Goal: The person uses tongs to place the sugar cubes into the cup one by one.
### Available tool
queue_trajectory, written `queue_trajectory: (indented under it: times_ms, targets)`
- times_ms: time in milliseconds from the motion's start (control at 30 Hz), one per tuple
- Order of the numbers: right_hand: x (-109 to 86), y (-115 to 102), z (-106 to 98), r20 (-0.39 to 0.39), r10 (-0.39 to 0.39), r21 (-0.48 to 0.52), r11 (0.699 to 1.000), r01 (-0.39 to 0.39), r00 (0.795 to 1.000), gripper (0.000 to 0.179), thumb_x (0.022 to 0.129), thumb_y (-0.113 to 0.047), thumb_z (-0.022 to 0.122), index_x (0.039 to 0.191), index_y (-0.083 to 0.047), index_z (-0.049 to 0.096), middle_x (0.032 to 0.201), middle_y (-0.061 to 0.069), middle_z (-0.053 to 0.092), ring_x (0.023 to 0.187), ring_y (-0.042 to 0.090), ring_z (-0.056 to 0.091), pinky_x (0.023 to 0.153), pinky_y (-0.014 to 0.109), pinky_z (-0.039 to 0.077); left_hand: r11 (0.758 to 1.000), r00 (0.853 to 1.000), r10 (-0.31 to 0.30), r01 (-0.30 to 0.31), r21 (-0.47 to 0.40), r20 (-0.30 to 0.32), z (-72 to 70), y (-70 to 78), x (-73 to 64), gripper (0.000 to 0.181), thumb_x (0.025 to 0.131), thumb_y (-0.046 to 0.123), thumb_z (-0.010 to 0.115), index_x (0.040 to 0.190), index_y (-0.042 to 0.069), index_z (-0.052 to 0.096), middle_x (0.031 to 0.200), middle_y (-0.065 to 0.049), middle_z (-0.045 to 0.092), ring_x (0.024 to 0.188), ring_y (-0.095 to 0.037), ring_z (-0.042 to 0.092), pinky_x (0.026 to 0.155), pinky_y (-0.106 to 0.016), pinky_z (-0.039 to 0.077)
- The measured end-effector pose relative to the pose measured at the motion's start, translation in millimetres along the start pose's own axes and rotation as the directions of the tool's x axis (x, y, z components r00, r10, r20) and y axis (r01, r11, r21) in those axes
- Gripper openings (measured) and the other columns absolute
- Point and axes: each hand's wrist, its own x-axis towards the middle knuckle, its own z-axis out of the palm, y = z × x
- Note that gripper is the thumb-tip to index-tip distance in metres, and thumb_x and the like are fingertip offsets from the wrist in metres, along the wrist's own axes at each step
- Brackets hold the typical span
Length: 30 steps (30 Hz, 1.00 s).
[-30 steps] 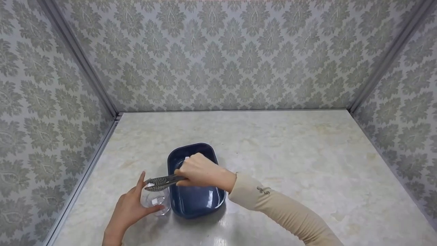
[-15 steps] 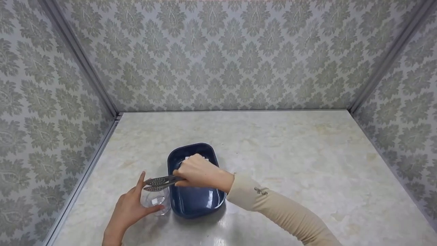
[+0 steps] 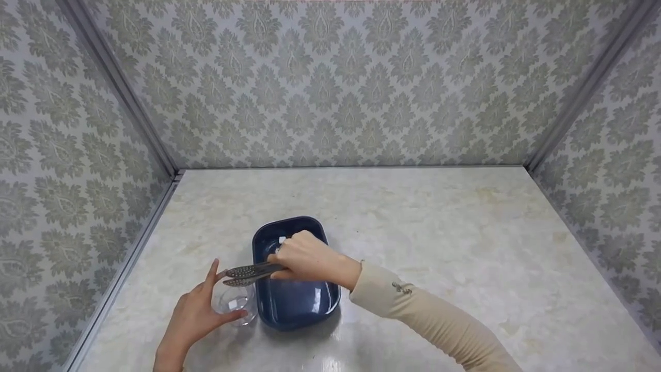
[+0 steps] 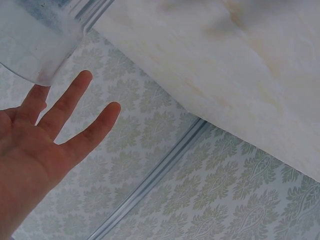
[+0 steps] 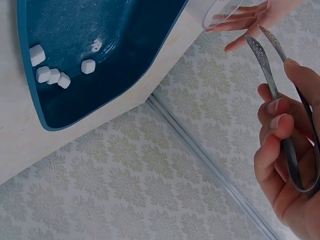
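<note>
My left hand (image 3: 195, 312) holds a clear cup (image 3: 246, 298) between thumb and fingers, left of the blue dish; the other fingers stretch out in the left wrist view. Something small and white (image 3: 233, 304) shows through the cup's wall. Above the dish, my right hand (image 3: 312, 258) grips metal tongs (image 3: 248, 272) with perforated tips. Those tips point left over the cup's mouth, slightly apart with nothing between them in the right wrist view. Several white cubes (image 5: 88, 66) lie inside the blue dish (image 3: 294, 305), mostly hidden behind my right hand in the head view.
The deep rectangular dish stands on a pale marbled table (image 3: 428, 232), touching or close beside the cup. Patterned walls (image 3: 330, 93) enclose the table at the back and both sides, with grey trim at the corners.
A white piece between the tongs' tips one second ago is gone from them. The tongs and my right hand have shifted slightly right; my left hand and the cup stay put.
</note>
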Motion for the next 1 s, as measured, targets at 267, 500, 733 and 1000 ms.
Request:
queue_trajectory:
  times_ms: [267, 500, 733, 1000]
  targets:
    - [-8.1, 9, 3, -0.010, -0.002, -0.010, 1.000, 0.002, 1.000, 0.026, 0.081, -0.047, 0.057, 0.074, -0.023, 0.062, 0.054, -0.008, 0.058, 0.045, 0.012, 0.050, 0.042, 0.029, 0.036, 1.000, 1.000, 0.018, -0.018, 0.006, -0.009, 0.4, -0.3, -0.4, 0.119, 0.056, 0.062, 0.071, 0.145, 0.016, 0.006, 0.131, -0.009, 0.051, 0.105, -0.039, 0.055, 0.084, -0.053, 0.043]
    - [-13.6, 18, 3, -0.017, -0.007, 0.003, 1.000, 0.007, 1.000, 0.026, 0.082, -0.047, 0.056, 0.076, -0.022, 0.063, 0.055, -0.006, 0.057, 0.045, 0.011, 0.048, 0.039, 0.025, 0.026, 1.000, 0.999, 0.031, -0.031, 0.004, -0.025, 0.8, -0.4, -0.4, 0.118, 0.056, 0.061, 0.071, 0.145, 0.016, 0.009, 0.130, -0.006, 0.052, 0.104, -0.038, 0.055, 0.084, -0.053, 0.043]
    - [-20.3, 26, -1, -0.003, 0.009, 0.058, 0.998, -0.009, 1.000, 0.026, 0.084, -0.044, 0.056, 0.080, -0.020, 0.064, 0.058, -0.004, 0.058, 0.047, 0.010, 0.047, 0.041, 0.022, 0.026, 1.000, 0.999, 0.025, -0.025, 0.017, -0.023, 1.5, -0.8, 1.0, 0.118, 0.055, 0.063, 0.071, 0.145, 0.015, 0.010, 0.131, -0.005, 0.051, 0.105, -0.038, 0.055, 0.084, -0.053, 0.043]
    - [-28.6, 36, -6, 0.015, 0.055, 0.078, 0.995, -0.056, 0.998, 0.027, 0.084, -0.044, 0.055, 0.079, -0.018, 0.064, 0.053, -0.001, 0.054, 0.042, 0.008, 0.037, 0.040, 0.019, 0.015, 0.998, 0.997, 0.057, -0.055, 0.019, -0.059, 2.3, -1.8, 0.1, 0.117, 0.055, 0.062, 0.072, 0.144, 0.013, 0.014, 0.128, -0.006, 0.054, 0.101, -0.038, 0.057, 0.079, -0.051, 0.045]
